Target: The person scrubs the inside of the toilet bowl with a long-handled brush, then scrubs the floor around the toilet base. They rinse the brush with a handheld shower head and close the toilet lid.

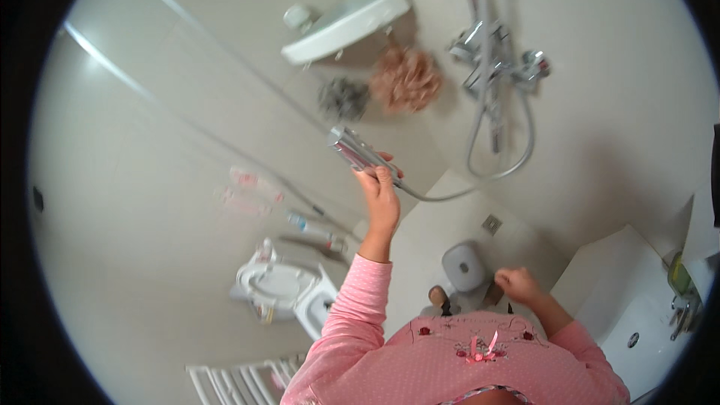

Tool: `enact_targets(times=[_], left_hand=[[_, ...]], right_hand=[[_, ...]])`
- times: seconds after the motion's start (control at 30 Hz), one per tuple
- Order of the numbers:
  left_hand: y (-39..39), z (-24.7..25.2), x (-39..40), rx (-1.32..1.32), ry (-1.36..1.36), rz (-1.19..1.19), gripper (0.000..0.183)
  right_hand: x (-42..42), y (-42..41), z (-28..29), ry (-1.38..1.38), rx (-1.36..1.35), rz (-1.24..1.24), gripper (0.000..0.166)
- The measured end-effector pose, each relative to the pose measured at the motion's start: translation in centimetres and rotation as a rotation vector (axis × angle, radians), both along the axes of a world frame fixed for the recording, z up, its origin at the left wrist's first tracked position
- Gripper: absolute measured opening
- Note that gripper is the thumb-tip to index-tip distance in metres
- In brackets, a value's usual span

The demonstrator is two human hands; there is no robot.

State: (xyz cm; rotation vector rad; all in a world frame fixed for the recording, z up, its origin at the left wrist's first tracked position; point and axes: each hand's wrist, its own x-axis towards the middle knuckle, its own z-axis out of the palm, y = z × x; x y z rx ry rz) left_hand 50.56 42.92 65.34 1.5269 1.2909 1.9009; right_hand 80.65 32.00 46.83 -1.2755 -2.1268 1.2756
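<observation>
My left hand [378, 191] is raised in front of me and grips a chrome hand shower [355, 149] around its lower body. From that handle a grey flexible shower hose [436, 198] loops across to the chrome wall mixer tap [489, 56]. Low down near my body, my right hand [517, 284] has its fingers curled in, and nothing shows in it. Below it, on the floor, stands a grey plastic stool [464, 266] with a hole in its top.
A white corner shelf [349, 25] holds jars, with a peach bath puff [408, 79] and a grey puff [344, 98] beneath. A toilet [278, 284] and towel radiator [242, 382] stand left; a white washbasin [624, 320] is right. The floor drain [491, 224] lies ahead.
</observation>
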Motion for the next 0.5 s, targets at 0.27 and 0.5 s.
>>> enact_targets(times=[0.27, 0.5], left_hand=[[-17.6, -4.4, -4.4, -0.24, -0.779, -0.091, 0.056], [-29.4, -6.9, -6.8, -0.126, -0.751, -0.051, 0.06]], right_hand=[[-10.7, -2.3, 9.3, 0.238, -0.101, 0.034, 0.032], [-23.5, -13.6, 13.7, 0.45, 0.33, 0.292, 0.058]])
